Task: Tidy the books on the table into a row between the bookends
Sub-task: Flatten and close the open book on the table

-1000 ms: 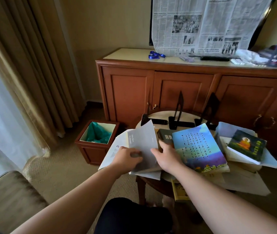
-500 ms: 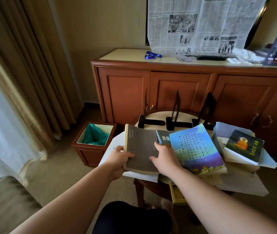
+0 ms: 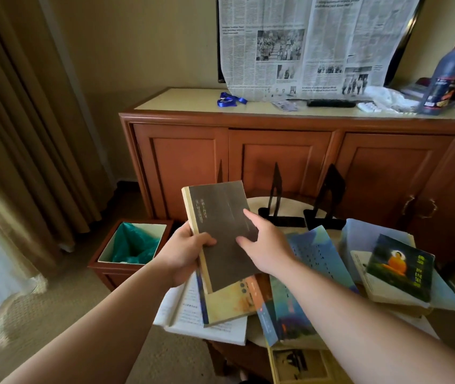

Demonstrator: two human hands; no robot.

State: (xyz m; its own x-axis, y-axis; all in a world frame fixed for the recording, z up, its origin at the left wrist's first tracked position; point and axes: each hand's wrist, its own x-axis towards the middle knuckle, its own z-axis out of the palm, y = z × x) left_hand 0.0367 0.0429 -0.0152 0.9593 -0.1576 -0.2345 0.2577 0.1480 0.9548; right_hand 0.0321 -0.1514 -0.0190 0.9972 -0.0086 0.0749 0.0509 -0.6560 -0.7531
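Note:
A dark grey paperback (image 3: 220, 217) is lifted above the small round table (image 3: 292, 203). My left hand (image 3: 184, 253) grips its left edge, thumb on the cover. My right hand (image 3: 265, 242) lies flat on the cover with the fingers spread. Black metal bookends (image 3: 277, 206) (image 3: 324, 200) stand upright at the table's far side, and the third is mostly hidden behind the grey book. Loose books cover the rest of the table: a blue-covered book (image 3: 315, 250), a dark book with an orange figure (image 3: 401, 261), a yellow book (image 3: 234, 303), and white ones underneath.
A wooden sideboard (image 3: 284, 151) stands right behind the table, carrying a newspaper (image 3: 312, 45), a dark bottle (image 3: 448, 73), a remote and a blue lanyard. A wooden bin with a green liner (image 3: 132, 245) sits on the carpet at the left. Curtains hang along the left.
The grey book has come up off the pile and now stands higher and nearer the bookends. My left hand shifted to its left edge. The camera has moved closer.

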